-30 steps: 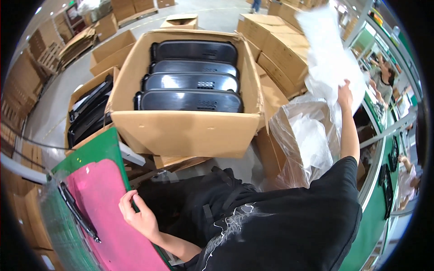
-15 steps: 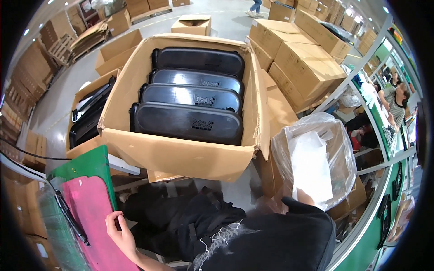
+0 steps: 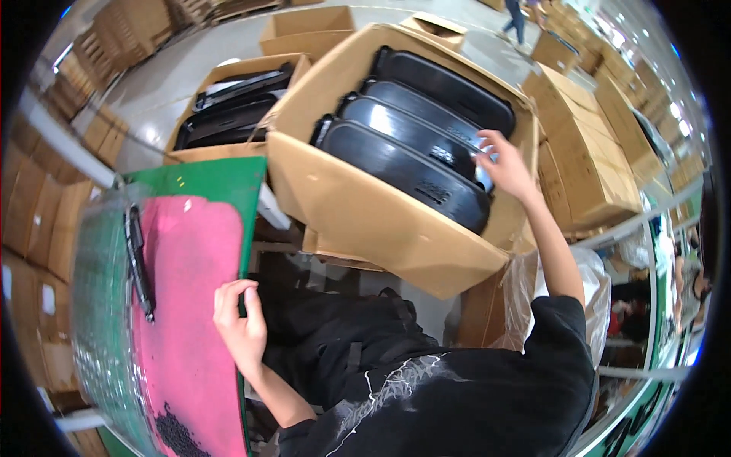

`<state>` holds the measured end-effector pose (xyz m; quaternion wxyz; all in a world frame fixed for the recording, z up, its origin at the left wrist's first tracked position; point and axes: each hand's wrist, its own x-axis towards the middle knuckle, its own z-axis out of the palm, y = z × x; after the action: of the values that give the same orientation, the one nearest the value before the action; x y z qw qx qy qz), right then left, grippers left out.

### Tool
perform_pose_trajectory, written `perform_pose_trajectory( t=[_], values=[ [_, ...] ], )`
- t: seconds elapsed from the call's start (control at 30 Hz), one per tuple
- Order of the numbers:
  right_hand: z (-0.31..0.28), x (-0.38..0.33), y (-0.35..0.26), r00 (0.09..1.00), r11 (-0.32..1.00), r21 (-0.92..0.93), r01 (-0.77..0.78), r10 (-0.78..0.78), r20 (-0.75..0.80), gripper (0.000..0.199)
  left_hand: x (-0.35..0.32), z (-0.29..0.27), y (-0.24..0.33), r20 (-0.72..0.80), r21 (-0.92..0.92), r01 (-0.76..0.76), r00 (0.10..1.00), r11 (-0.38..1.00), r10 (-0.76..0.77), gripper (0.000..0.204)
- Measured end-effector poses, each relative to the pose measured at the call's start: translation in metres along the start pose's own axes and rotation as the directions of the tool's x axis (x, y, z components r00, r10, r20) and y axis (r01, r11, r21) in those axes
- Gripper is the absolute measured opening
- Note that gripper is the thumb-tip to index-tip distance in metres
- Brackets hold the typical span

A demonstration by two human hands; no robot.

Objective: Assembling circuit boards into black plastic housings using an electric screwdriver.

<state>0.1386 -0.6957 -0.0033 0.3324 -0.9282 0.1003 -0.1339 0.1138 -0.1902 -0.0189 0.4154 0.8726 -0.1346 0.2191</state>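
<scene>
A large cardboard box [image 3: 365, 206] stands ahead with several long black plastic panels [image 3: 403, 169] upright in a row. They have rounded ends and small digit-shaped cutouts. My right hand [image 3: 504, 169] reaches over the box's right part. Its fingers are apart at the right end of the middle panels; whether they touch one is unclear. My left hand [image 3: 242, 324] rests by the edge of the green worktable [image 3: 205, 177], fingers loosely bent, thumb apart, nothing seen in it. Beside it on the pink mat [image 3: 190, 274] lies a slim black pen-shaped tool [image 3: 138, 263].
Small black pieces [image 3: 177, 434] are heaped on the mat's near end. Another box [image 3: 228, 99] of black parts stands at the far left. Clear plastic bagging [image 3: 521, 297] hangs at my right. Stacked cartons [image 3: 590, 152] stand behind it. A person [image 3: 515, 21] walks far off.
My right hand has come up from beside the plastic bag and reached over the panels. The view has turned left, and my left hand stays at the table edge.
</scene>
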Motion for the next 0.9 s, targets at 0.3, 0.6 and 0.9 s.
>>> perform_pose_trajectory(
  t=[0.3, 0.6, 0.9],
  values=[
    [0.183, 0.092, -0.003, 0.944, 0.760, -0.642, 0.102, 0.130, 0.303, 0.117, -0.005, 0.004, -0.012, -0.116, 0.064, -0.089, 0.989, 0.994, 0.096, 0.008],
    [0.080, 0.086, -0.103, 0.863, 0.970, -0.245, 0.009, 0.116, 0.492, 0.040, -0.019, -0.001, -0.017, -0.110, 0.077, -0.081, 0.990, 0.994, 0.089, 0.009],
    [-0.101, 0.061, -0.270, 0.980, 0.827, 0.537, 0.166, -0.080, -0.180, 0.066, -0.013, 0.018, 0.004, 0.028, -0.186, -0.272, 0.959, 0.944, 0.282, 0.074]
  ],
)
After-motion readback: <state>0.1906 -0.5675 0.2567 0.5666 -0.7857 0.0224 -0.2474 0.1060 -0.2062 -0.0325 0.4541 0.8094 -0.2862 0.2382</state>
